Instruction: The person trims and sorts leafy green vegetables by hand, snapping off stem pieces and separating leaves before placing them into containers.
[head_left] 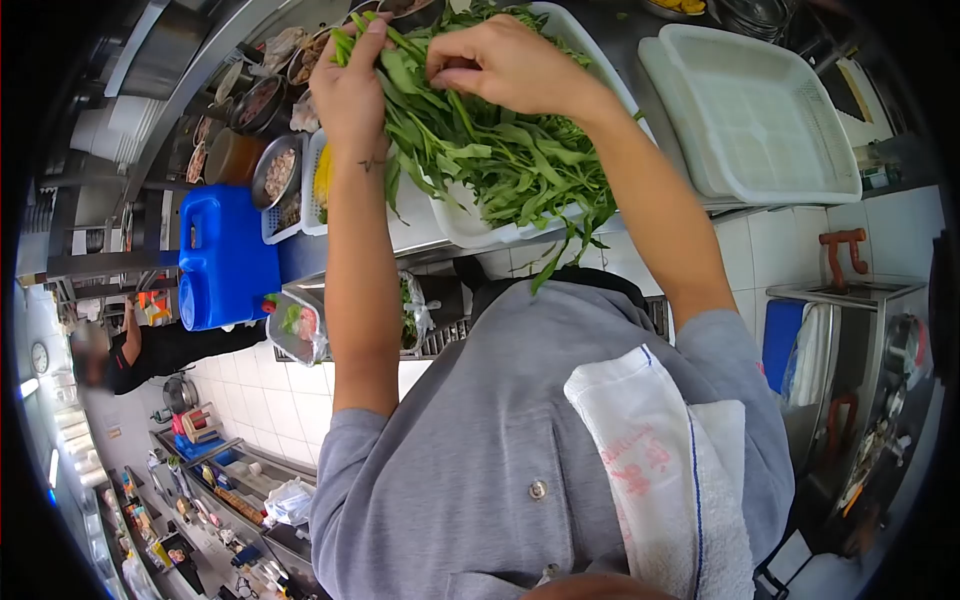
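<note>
My left hand (pixel 350 90) is closed around a few green stems of water spinach (pixel 500 165), with the cut ends sticking up past the thumb. To its right, my right hand (pixel 505 65) has its fingers curled and pinched among the leaves; what exactly lies between the fingertips is hidden. Long narrow leaves hang below both hands and spread over a white plastic basket (pixel 470 235), some drooping over its near rim. The basket rests on a metal counter.
Stacked white baskets (pixel 765 120) sit at the right. A blue jerrycan (pixel 230 255), a metal bowl of chopped food (pixel 277 172) and several other bowls stand left. A bag-lined bin (pixel 297 328) is below the counter. Another person in dark clothes (pixel 170 355) is at far left.
</note>
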